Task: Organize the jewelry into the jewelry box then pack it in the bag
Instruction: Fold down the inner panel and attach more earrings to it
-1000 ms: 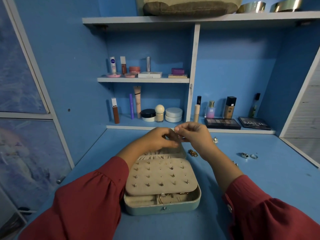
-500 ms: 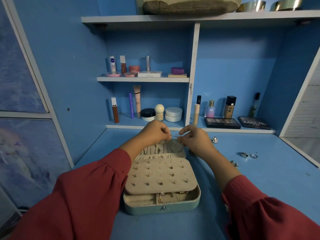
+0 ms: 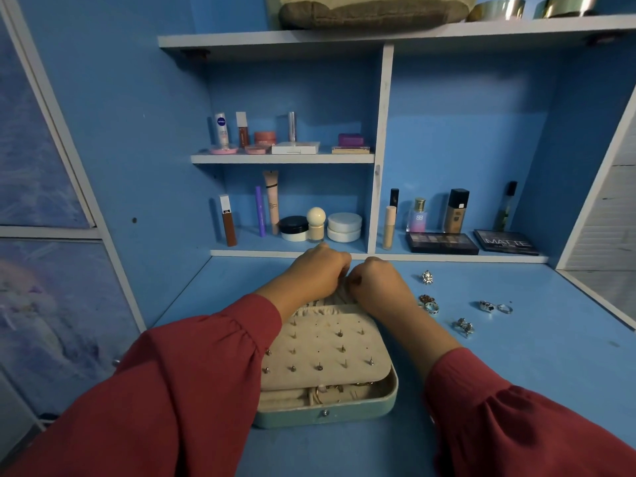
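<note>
Teal outside and cream-lined, the jewelry box (image 3: 327, 404) lies open near the table's (image 3: 516, 390) front edge, between both forearms. The left hand (image 3: 315, 271) and right hand (image 3: 373, 280) meet knuckle to knuckle at its raised far lid, fingers curled; what they pinch I cannot tell. Rings (image 3: 495, 307) lie toward the right edge. Behind, a tube reads "NIVEA" (image 3: 222, 129), a palette "MATTE" (image 3: 506, 242).
</note>
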A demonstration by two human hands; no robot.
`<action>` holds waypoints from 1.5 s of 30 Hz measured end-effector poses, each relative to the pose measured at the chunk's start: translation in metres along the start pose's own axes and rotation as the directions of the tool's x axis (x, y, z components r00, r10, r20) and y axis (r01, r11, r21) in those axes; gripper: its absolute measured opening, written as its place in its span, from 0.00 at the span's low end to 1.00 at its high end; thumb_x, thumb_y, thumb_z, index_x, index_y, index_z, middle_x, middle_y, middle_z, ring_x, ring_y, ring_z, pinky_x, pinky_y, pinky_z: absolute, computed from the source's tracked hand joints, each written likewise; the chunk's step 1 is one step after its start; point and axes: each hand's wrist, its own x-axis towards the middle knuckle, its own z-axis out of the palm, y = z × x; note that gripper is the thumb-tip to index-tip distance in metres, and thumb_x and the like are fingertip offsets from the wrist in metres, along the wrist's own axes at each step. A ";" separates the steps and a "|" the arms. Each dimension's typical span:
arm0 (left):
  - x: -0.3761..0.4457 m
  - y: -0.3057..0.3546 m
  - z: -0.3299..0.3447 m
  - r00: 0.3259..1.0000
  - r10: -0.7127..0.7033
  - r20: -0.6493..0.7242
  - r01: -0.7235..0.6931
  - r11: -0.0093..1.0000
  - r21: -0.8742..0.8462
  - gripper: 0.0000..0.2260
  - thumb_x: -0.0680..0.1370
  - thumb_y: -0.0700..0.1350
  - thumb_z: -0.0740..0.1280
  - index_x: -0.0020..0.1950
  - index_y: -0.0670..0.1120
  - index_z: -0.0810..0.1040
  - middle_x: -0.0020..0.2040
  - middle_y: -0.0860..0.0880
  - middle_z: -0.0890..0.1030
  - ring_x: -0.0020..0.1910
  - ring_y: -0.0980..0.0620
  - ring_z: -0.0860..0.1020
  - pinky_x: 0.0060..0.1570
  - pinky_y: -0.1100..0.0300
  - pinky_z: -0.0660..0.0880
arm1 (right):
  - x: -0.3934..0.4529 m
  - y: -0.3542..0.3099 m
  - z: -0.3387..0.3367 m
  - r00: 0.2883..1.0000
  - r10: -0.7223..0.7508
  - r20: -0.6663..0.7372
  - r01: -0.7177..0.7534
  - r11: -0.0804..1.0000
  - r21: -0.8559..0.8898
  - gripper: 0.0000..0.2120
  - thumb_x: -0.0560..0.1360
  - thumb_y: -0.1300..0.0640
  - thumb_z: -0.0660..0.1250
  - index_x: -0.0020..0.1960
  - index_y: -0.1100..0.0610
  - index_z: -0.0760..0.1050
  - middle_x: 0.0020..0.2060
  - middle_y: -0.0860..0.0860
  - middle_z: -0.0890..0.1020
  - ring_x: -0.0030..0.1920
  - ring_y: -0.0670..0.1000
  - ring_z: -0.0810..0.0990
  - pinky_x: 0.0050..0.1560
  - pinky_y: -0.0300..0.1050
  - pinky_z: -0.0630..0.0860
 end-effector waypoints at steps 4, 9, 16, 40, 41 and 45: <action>0.000 0.000 -0.002 0.998 -0.018 0.057 0.020 0.999 -0.039 0.07 0.77 0.38 0.64 0.48 0.50 0.76 0.49 0.46 0.73 0.46 0.47 0.75 0.45 0.54 0.74 | 0.000 0.002 -0.003 0.998 0.046 0.053 -0.048 0.999 0.027 0.11 0.74 0.57 0.64 0.43 0.61 0.83 0.43 0.57 0.76 0.41 0.54 0.75 0.38 0.44 0.68; -0.006 -0.007 -0.018 0.993 -0.039 0.107 0.067 0.963 -0.263 0.07 0.76 0.40 0.67 0.52 0.48 0.80 0.51 0.51 0.80 0.50 0.52 0.78 0.55 0.56 0.76 | -0.003 0.006 -0.015 0.975 0.184 0.126 -0.215 0.926 0.311 0.16 0.76 0.52 0.65 0.40 0.64 0.79 0.34 0.58 0.79 0.35 0.50 0.73 0.36 0.43 0.70; -0.037 -0.015 -0.015 0.991 -0.073 0.109 0.119 0.853 -0.509 0.06 0.74 0.43 0.72 0.51 0.49 0.83 0.45 0.55 0.81 0.42 0.59 0.78 0.44 0.67 0.72 | -0.008 0.014 -0.039 0.971 0.064 0.231 -0.150 0.915 0.375 0.03 0.71 0.55 0.73 0.38 0.50 0.84 0.42 0.51 0.85 0.44 0.54 0.81 0.48 0.52 0.79; -0.042 -0.012 -0.002 0.988 0.015 0.152 0.049 0.912 -0.408 0.08 0.75 0.49 0.70 0.53 0.50 0.81 0.59 0.51 0.73 0.63 0.52 0.64 0.61 0.57 0.65 | -0.014 -0.010 -0.043 0.953 -0.154 0.262 0.154 0.988 0.020 0.04 0.76 0.58 0.63 0.46 0.53 0.76 0.44 0.48 0.78 0.44 0.48 0.74 0.38 0.37 0.70; -0.042 -0.011 -0.001 0.989 0.009 0.144 0.052 0.908 -0.415 0.08 0.75 0.48 0.69 0.53 0.50 0.80 0.59 0.50 0.73 0.63 0.52 0.64 0.59 0.57 0.65 | -0.015 -0.010 -0.044 0.958 -0.145 0.246 0.136 0.989 0.052 0.04 0.76 0.59 0.64 0.45 0.51 0.76 0.43 0.47 0.77 0.41 0.47 0.74 0.35 0.35 0.68; -0.042 -0.011 0.001 0.992 0.010 0.128 0.043 0.914 -0.403 0.09 0.75 0.48 0.70 0.54 0.50 0.82 0.57 0.51 0.73 0.61 0.51 0.64 0.61 0.58 0.64 | -0.015 -0.006 -0.049 0.951 -0.075 0.299 0.053 0.995 0.079 0.06 0.74 0.58 0.68 0.45 0.47 0.81 0.46 0.48 0.80 0.40 0.49 0.78 0.41 0.44 0.79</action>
